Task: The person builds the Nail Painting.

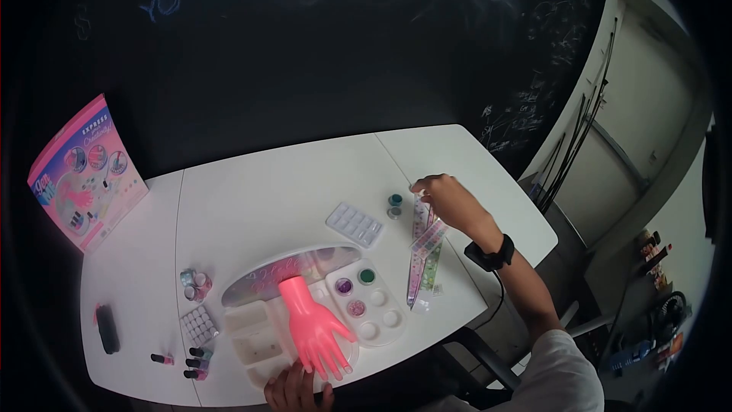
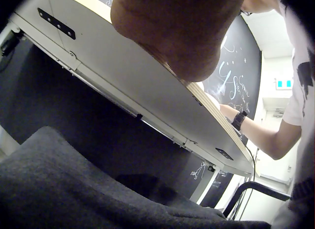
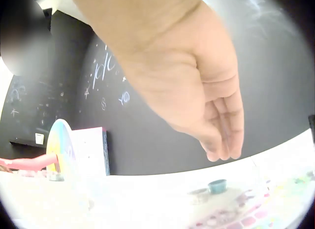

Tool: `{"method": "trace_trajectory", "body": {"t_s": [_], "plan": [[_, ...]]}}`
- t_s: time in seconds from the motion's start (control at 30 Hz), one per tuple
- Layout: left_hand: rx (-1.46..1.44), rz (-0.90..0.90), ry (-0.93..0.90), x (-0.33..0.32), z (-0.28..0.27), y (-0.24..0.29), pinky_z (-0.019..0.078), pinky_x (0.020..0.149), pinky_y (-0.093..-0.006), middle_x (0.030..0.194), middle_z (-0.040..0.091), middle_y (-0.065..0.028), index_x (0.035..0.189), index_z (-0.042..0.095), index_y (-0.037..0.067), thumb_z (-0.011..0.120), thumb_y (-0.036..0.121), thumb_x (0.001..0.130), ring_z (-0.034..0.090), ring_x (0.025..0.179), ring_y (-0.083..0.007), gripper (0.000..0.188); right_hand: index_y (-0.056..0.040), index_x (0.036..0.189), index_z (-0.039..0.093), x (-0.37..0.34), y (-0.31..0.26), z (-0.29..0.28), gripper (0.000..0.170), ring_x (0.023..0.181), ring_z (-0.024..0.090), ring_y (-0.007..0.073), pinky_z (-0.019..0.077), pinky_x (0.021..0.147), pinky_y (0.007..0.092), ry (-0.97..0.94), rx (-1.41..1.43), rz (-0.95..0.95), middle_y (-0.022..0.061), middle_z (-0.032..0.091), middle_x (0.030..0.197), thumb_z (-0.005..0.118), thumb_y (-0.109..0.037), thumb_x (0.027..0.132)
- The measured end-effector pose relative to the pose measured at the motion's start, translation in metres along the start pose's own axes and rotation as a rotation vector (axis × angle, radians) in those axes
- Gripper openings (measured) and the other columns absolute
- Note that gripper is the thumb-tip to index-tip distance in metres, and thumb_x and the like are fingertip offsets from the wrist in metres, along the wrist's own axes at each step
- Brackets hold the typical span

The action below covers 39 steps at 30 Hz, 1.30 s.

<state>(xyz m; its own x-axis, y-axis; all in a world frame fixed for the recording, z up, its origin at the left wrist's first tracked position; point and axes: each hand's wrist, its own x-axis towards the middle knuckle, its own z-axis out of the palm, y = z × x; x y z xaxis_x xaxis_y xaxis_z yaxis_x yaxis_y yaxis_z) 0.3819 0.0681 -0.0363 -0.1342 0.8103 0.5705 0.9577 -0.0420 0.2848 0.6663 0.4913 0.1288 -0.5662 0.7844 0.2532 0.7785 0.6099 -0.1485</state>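
A pink model hand (image 1: pixel 309 324) lies palm down on the white nail-kit tray (image 1: pixel 255 336), its fingers toward the table's front edge. My left hand (image 1: pixel 293 391) rests at the front edge, fingertips right by the model's fingers; in the left wrist view the hand's underside (image 2: pixel 172 32) overlaps the table edge. My right hand (image 1: pixel 450 200) is over the far end of the sticker strips (image 1: pixel 418 263), fingers bent downward and close together. In the right wrist view its fingertips (image 3: pixel 224 154) hang above the table, nothing visible between them. Two small glitter pots (image 1: pixel 395 200) stand just left of it.
A palette (image 1: pixel 379 328) with several glitter pots adjoins the tray. Behind it lies a white compartment box (image 1: pixel 355 225). Nail polish bottles (image 1: pixel 198 366), more pots (image 1: pixel 196 284) and a white grid of pieces (image 1: pixel 200 326) are left. The kit box (image 1: pixel 88 175) stands far left, near a black case (image 1: pixel 107 328).
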Motion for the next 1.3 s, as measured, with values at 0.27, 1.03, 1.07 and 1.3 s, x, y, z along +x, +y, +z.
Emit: {"method": "trace_trajectory", "body": {"t_s": [0.27, 1.03, 1.07, 1.3], "plan": [[0.015, -0.001, 0.002, 0.002, -0.002, 0.002, 0.0487, 0.121, -0.062, 0.16, 0.072, -0.0134, 0.154, 0.071, 0.009, 0.086, 0.032, 0.105, 0.067, 0.143, -0.0385, 0.056, -0.0001, 0.138, 0.083, 0.036, 0.019, 0.062, 0.037, 0.116, 0.084, 0.0398, 0.0673, 0.104, 0.0456, -0.112, -0.008, -0.144, 0.0203, 0.084, 0.137, 0.082, 0.003, 0.101], [-0.026, -0.002, 0.025, 0.004, 0.003, 0.006, 0.0525, 0.117, -0.0571, 0.16, 0.072, -0.0099, 0.153, 0.072, 0.01, 0.087, 0.035, 0.104, 0.069, 0.141, -0.033, 0.057, -0.0007, 0.111, 0.078, -0.091, -0.146, -0.013, 0.041, 0.091, 0.081, 0.0356, 0.0672, 0.082, 0.0446, -0.26, 0.062, -0.376, 0.0161, 0.076, 0.099, 0.082, -0.041, 0.108], [-0.016, -0.005, 0.027, 0.005, 0.002, 0.006, 0.0525, 0.117, -0.0569, 0.16, 0.072, -0.01, 0.153, 0.073, 0.011, 0.087, 0.035, 0.104, 0.069, 0.141, -0.0335, 0.057, -0.0003, 0.109, 0.077, -0.092, -0.146, -0.012, 0.041, 0.091, 0.081, 0.0352, 0.0673, 0.082, 0.0447, -0.251, 0.028, -0.39, 0.0158, 0.075, 0.098, 0.081, -0.041, 0.108], [0.019, -0.014, 0.002, 0.0, 0.0, 0.007, 0.0508, 0.118, -0.0587, 0.161, 0.072, -0.0106, 0.154, 0.073, 0.011, 0.087, 0.038, 0.105, 0.068, 0.142, -0.0364, 0.058, 0.001, 0.11, 0.078, -0.097, -0.15, -0.011, 0.033, 0.092, 0.082, 0.0324, 0.0673, 0.079, 0.0416, -0.232, -0.129, -0.387, 0.0171, 0.076, 0.098, 0.082, -0.032, 0.106]]}}
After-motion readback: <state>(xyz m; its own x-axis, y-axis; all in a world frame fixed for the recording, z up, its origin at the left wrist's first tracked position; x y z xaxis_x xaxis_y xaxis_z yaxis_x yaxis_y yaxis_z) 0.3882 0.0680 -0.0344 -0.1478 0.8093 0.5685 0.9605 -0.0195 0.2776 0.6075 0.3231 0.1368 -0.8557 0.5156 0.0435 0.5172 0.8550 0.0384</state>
